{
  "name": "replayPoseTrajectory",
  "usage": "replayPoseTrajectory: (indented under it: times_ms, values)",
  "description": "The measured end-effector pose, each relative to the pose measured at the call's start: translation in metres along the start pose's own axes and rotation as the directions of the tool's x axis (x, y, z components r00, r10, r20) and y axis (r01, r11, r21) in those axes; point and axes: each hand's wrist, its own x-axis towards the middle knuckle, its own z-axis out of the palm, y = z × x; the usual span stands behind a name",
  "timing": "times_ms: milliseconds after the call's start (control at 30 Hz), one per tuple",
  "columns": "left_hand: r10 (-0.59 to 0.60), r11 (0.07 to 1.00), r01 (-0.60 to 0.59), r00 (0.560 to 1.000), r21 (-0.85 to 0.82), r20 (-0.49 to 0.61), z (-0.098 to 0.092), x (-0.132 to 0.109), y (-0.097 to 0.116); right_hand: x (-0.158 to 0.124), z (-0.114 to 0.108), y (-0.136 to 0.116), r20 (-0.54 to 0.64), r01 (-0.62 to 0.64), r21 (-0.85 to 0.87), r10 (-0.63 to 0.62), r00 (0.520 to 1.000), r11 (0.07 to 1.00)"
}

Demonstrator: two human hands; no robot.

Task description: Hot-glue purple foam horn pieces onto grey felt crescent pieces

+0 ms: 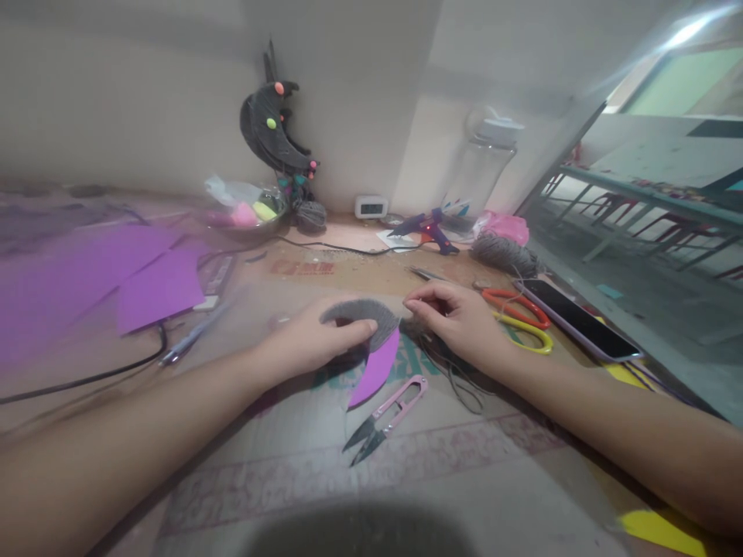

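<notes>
My left hand (pixel 316 336) is closed on a crescent (pixel 377 367) of purple card or foam, its thumb pressed on the near face. Grey yarn (pixel 363 313) covers the upper part of the crescent; the lower tip shows bare purple. Just right of it, my right hand (pixel 456 309) is closed in a pinch on the grey yarn, though the strand between its fingertips is barely visible. Loose yarn loops (pixel 464 383) lie on the table below that hand. Pink thread snips (pixel 392 418) rest under the crescent, blades pointing toward the lower left.
Orange-and-yellow-handled scissors (pixel 516 305) and a phone (pixel 580 321) lie at right. Behind stand a glue gun (pixel 429 230), a yarn skein (pixel 505 254), a clear bottle (pixel 481 170) and a small clock (pixel 370 206). Purple sheets (pixel 156 286) and a pen (pixel 189 340) are left. Dark crescents (pixel 270 128) hang on the wall.
</notes>
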Motion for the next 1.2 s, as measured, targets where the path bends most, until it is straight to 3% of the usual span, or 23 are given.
replayPoseTrajectory:
  times_ms: [133,300,500,867,1000,1133,1200]
  values:
    - [-0.066,0.995,0.063,0.997,-0.081,-0.045,0.001,-0.001,-0.004,0.002,-0.002,0.009,0.025,-0.016,0.129,0.013,1.000,0.991]
    - [-0.130,0.983,0.119,0.989,-0.140,-0.075,0.001,-0.003,-0.007,-0.008,-0.008,0.005,-0.111,-0.013,0.349,0.056,0.992,0.937]
    - [-0.065,0.996,0.062,0.997,-0.065,-0.048,-0.001,-0.001,-0.004,-0.019,0.000,-0.014,0.164,-0.105,0.550,0.016,0.986,0.828]
    - [-0.059,0.998,0.058,0.998,0.026,0.037,-0.003,-0.001,-0.002,-0.014,0.004,-0.018,0.396,-0.349,0.657,0.088,0.914,0.668]
    - [-0.054,0.998,0.053,0.998,0.018,0.036,-0.003,-0.001,-0.003,-0.013,0.004,-0.017,0.347,-0.304,0.598,0.102,0.932,0.741]
    - [-0.067,0.998,0.068,0.996,-0.012,0.051,-0.002,-0.001,-0.004,-0.011,0.002,-0.011,0.243,-0.188,0.370,0.100,0.965,0.910]
    - [-0.049,0.999,0.049,0.997,0.001,0.055,-0.002,-0.001,-0.003,-0.010,0.000,-0.011,0.216,-0.146,0.272,0.087,0.972,0.951]
